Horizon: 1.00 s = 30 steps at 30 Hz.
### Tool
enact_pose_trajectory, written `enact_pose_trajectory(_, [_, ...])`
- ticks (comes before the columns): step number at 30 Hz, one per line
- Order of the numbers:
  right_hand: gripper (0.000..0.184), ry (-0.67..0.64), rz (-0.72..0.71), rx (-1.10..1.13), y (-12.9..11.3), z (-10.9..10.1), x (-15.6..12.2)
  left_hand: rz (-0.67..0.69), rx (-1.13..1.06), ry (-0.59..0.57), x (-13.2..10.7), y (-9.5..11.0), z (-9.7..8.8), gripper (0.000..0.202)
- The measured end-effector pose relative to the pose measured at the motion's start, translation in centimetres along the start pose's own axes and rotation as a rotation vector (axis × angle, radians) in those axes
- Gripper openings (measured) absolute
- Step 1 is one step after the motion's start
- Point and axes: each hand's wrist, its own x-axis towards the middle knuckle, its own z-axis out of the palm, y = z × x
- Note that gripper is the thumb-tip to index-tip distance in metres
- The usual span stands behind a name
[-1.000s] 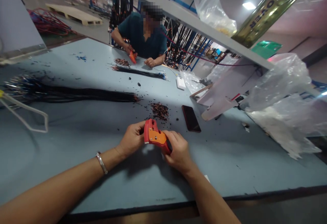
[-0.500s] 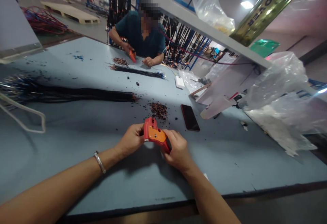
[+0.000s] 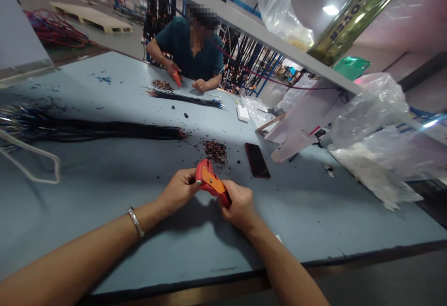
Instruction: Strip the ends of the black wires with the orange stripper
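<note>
A red and orange wire stripper is held between my two hands above the table. My right hand is wrapped round its handles. At the other end, my left hand is closed against the red head, its thumb on the near side and the other fingertips hidden behind. I see no wire trailing from either hand. Just beyond the tool lies a heap of short dark and copper-coloured scraps. To the left, a long bundle of black wires lies across the table, its copper-coloured ends pointing toward the heap.
A phone lies right of the scraps. Across the table, a co-worker holds a red tool near a smaller wire bundle. A white wire frame stands left; plastic bags lie right, beside a slanting post.
My right hand's fingers have curled tighter round the stripper's handles, and the tool has turned slightly. My left hand stays at its head. The whole view has shifted a little.
</note>
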Motion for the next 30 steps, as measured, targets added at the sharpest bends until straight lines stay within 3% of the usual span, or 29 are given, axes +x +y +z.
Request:
enact_pose_trajectory(8, [0.021,0.027,-0.001,-0.027,0.2,0.4,0.0,0.015,-0.011,-0.003,0.0,0.3,0.2,0.036])
enact_pose_trajectory(11, [0.020,0.015,0.065,0.070,-0.1,0.3,0.5,0.031,0.075,0.062,0.1,0.2,0.0,0.036])
enact_pose_trajectory(15, [0.023,0.015,0.276,0.399,-0.7,-0.8,1.6,0.042,0.313,0.257,0.3,0.1,-0.4,0.030])
enact_pose_trajectory(20, [0.038,-0.260,0.597,1.383,-0.7,-1.9,1.4,0.044,0.455,0.394,0.3,0.1,-1.0,0.027])
enact_pose_trajectory(22, [0.041,-0.326,0.700,1.644,-0.4,-1.7,1.0,0.046,0.473,0.413,0.3,0.1,-1.0,0.026])
enact_pose_trajectory(25, [0.044,-0.326,0.775,1.758,0.1,-1.4,0.4,0.061,0.483,0.433,0.4,-0.1,-1.0,0.023])
enact_pose_trajectory(30, [0.044,-0.281,0.692,1.746,0.4,-1.9,0.0,0.078,0.498,0.471,0.5,0.0,-1.5,0.022])
